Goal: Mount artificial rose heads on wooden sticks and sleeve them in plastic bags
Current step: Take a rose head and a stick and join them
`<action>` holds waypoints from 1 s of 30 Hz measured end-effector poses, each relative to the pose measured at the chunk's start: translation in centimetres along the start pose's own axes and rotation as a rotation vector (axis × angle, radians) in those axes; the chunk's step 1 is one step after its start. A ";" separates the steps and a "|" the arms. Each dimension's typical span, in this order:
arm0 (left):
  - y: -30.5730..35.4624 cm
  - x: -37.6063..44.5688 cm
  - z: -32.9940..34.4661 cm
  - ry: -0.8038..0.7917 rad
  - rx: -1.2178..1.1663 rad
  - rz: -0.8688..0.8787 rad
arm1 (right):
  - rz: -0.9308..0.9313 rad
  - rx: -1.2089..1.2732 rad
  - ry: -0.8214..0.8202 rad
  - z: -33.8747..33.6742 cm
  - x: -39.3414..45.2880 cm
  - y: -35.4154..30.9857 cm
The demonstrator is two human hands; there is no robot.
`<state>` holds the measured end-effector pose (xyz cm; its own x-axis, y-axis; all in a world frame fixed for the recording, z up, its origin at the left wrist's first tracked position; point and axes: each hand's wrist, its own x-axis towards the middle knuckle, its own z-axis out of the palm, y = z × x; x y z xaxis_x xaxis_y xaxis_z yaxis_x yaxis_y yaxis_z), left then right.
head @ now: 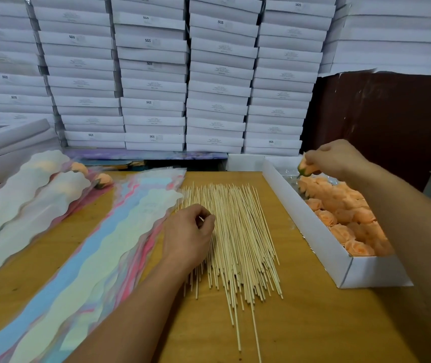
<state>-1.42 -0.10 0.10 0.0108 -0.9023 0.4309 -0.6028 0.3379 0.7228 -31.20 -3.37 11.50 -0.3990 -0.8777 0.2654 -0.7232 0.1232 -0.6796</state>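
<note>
Working both hands at once, a person is pinching a single wooden stick [201, 219] between the curled fingers of the left hand [187, 233] over the pile of sticks [238, 242] lying mid-desk, while the right hand [332, 159] is gripping a peach rose head [304, 167] above the far end of the white box [314, 221] along the desk's right edge. The sticks are lying with their long axes running from the near edge toward the far edge, so the pinched one is likely pointing away from the person, though only its tip is showing. The rose head is sitting well to the right of the stick and farther back, its green base seemingly facing left and down. Open desk [301, 323] is lying between pile and box, giving room to bring the two together. Plastic sleeves [99, 247] are waiting along the left side, with finished roses [103, 179] near the far left corner.
</note>
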 end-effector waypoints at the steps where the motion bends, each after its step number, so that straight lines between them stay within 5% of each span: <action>1: 0.0 0.0 -0.1 -0.007 -0.019 0.005 | -0.028 0.066 -0.010 0.1 -1.0 -0.7; 7: 1.0 -0.6 -0.6 -0.081 -0.324 -0.021 | -0.158 0.335 -0.170 2.4 -7.2 -4.3; 17: 1.3 -0.9 -1.6 -0.381 -0.753 -0.107 | -0.223 0.185 -0.378 9.5 -11.1 -6.6; 24: 0.7 -0.5 -1.2 -0.343 -0.744 -0.157 | -0.265 0.169 -0.378 11.0 -10.8 -6.3; 27: -0.1 0.0 -0.8 -0.230 -0.694 -0.221 | -0.134 0.296 -0.407 11.2 -10.3 -5.9; 30: -0.7 0.6 -0.4 -0.108 -0.626 -0.298 | -0.077 0.090 -0.331 12.2 -9.2 -5.2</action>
<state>-0.62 -0.77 0.06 0.0051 -0.9910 0.1336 -0.0134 0.1335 0.9910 -16.85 -1.56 4.26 -0.1301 -0.9872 0.0918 -0.6855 0.0227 -0.7277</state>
